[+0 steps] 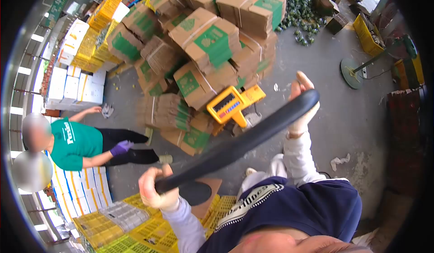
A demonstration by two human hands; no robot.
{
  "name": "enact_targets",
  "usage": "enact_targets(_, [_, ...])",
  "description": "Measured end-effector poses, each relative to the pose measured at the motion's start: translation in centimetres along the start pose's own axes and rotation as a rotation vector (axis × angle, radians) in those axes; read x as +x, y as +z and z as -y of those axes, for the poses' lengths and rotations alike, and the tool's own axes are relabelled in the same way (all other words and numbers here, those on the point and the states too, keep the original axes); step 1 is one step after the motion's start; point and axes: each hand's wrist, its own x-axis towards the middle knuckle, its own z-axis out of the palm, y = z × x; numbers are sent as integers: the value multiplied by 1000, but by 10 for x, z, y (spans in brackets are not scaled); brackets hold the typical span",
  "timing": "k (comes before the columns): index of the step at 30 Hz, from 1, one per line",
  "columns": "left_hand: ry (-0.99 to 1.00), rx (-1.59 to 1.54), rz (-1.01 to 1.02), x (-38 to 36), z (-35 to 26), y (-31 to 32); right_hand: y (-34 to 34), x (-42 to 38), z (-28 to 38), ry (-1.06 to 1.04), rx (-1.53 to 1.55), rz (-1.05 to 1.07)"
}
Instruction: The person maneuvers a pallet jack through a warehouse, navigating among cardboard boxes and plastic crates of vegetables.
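Note:
A long, gently curved black bar-like object with a rounded far end stretches across in front of my body. My left hand is closed round its lower left end. At the upper right end, my right hand grips it, with one finger sticking up past the edge. What kind of object it is I cannot tell. Just beyond its middle stands a yellow scale display with a dark screen and coloured keys. Below the bar lies a dark round shape on a brown surface.
Bundled flat cardboard boxes with green print are piled ahead. A person in a green shirt and a purple glove stands at left near white boxes. Yellow crates lie at lower left. A green stand fan is at right.

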Motion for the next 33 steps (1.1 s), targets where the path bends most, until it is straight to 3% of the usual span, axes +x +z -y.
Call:
enact_targets(1, [9,-30,-39,-2,2,6,1,2,-1,-36,135,16])
enact_targets(2, [-18,-42,-36,-4,3,7,-1,-1,9,108,167,77])
enact_targets(4, [-34,-35,-48,-4,5,12,5,2,0,25,293,91])
enact_targets(7, [-127,65,23,-2,2,8,-1,16,-7,130,275,284])
enact_targets(10, [-220,65,-5,-3,-1,10,-14,31,36,-193,201,338])
enact_targets(11, [-252,61,-18,-5,-1,11,-12,37,45,-222,274,397])
enact_targets(13, [-296,79,-108,-13,0,15,-11,49,50,-288,119,432])
enact_targets(15, [-340,64,-191,-17,-3,17,-8,46,42,-181,362,409])
enact_targets(17, [-391,25,-253,-22,-6,18,-10,45,42,-267,268,349])
enact_targets(26, [-312,-47,-331,-31,-2,13,-17,40,51,-273,251,271])
enact_targets(28, [-336,-60,-344,-39,-1,17,-21,39,54,-302,215,273])
enact_targets(30, [-481,-157,-423,-48,-2,20,-22,41,53,-332,182,281])
enact_targets(33, [-459,-97,-426,-49,-4,20,-23,42,52,-329,133,244])
